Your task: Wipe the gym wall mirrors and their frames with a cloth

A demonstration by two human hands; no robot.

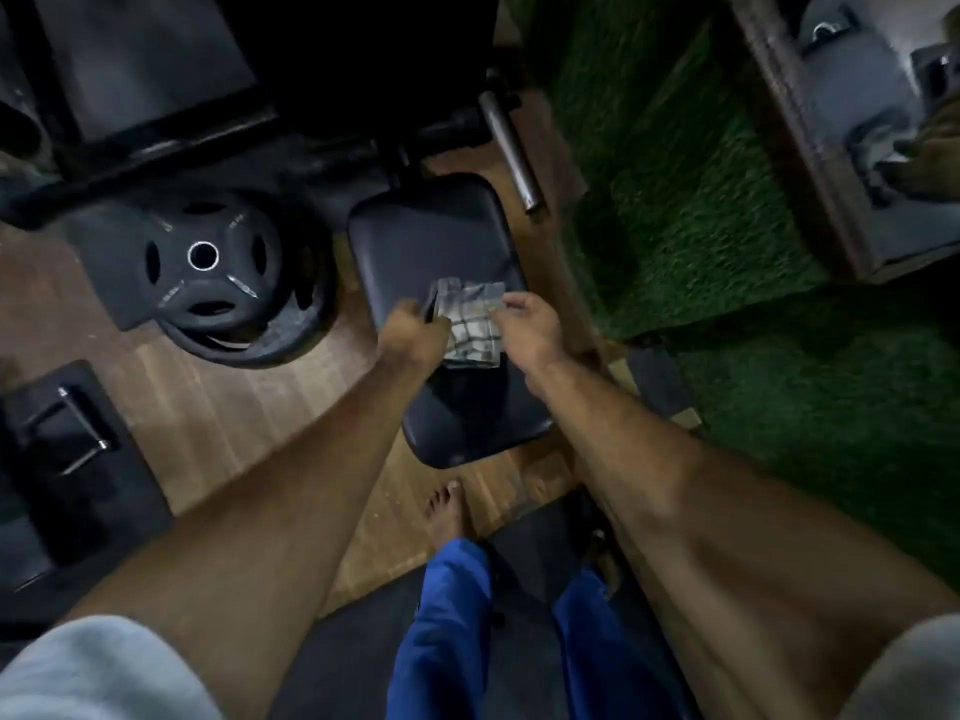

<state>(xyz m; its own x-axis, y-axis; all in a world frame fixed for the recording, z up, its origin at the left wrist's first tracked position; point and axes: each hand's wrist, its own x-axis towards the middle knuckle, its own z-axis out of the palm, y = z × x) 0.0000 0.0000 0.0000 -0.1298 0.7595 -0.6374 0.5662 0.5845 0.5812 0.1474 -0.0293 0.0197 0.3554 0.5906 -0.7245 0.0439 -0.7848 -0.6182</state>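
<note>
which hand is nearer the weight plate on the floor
Left. The left hand holds the cloth just right of the weight plate; the right hand pinches the cloth's far edge.

black padded bench (pixel 436 236), weight plates (pixel 218 272), green turf (pixel 727 210), wooden floor (pixel 218 407)

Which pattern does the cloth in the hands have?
The cloth is pale with a dark checked pattern; the head view shows it.

Both arms reach down at the centre of the frame, where the left hand (pixel 415 324) and right hand (pixel 524 324) each pinch a side of a checked cloth (pixel 470 324) over a black padded bench seat (pixel 415 241). A black weight plate (pixel 208 272) lies at centre left on the wooden floor (pixel 208 407). Green turf (pixel 701 210) fills the right, and a framed mirror (pixel 857 122) sits at upper right.
</note>
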